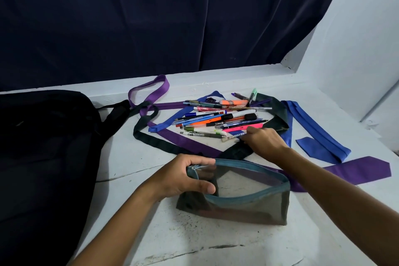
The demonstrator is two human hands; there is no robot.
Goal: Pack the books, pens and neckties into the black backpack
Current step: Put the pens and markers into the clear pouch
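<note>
A pile of several pens and markers lies on the white table, ringed by a purple necktie, a blue necktie and a dark green necktie. My right hand reaches into the near edge of the pile and pinches a blue-and-white pen. My left hand grips the left end of a grey mesh pouch with a teal zipper and holds its mouth open. The black backpack lies flat at the left. No books are in view.
A dark blue curtain hangs behind the table. A white wall closes the right side. A backpack strap trails toward the ties. Cracks run across the bare white tabletop near me.
</note>
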